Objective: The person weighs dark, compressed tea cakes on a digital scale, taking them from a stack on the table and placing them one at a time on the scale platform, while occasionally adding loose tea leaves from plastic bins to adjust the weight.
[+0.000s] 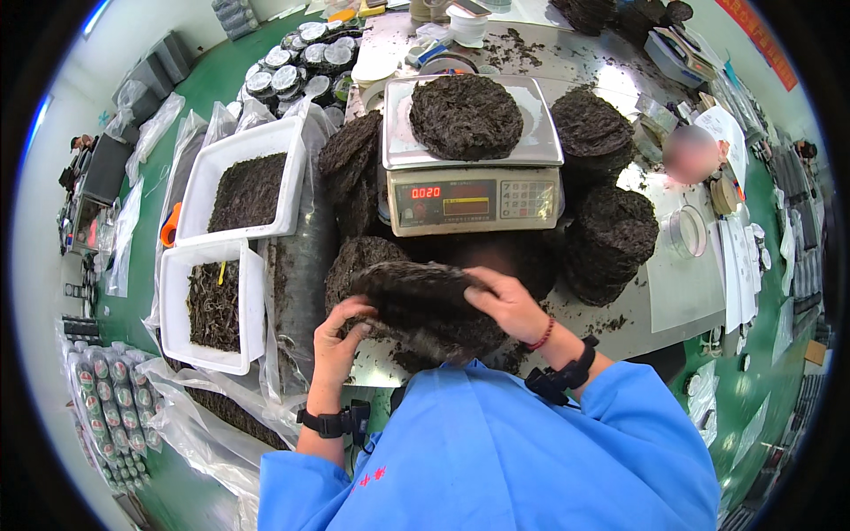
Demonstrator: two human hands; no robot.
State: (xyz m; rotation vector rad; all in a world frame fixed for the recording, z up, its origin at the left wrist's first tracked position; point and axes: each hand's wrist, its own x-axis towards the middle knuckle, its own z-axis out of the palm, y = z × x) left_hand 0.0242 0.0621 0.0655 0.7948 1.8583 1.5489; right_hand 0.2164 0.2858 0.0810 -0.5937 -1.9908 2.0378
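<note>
Between my hands, a round cake of what looks like dark dried seaweed is tilted above the near edge of the metal table, slightly blurred. The fingers and thumb of my right hand grip its right edge. At its left edge, my left hand holds it with bent fingers. More dark material lies beneath it, partly hidden. Beyond stands an electronic scale with lit red digits. Another round seaweed cake rests flat on the scale's metal pan.
Stacks of seaweed cakes flank the scale, including a right stack and a left one. At left are two white plastic tubs, the far tub and the near tub, holding dark loose material. Another person is at the right.
</note>
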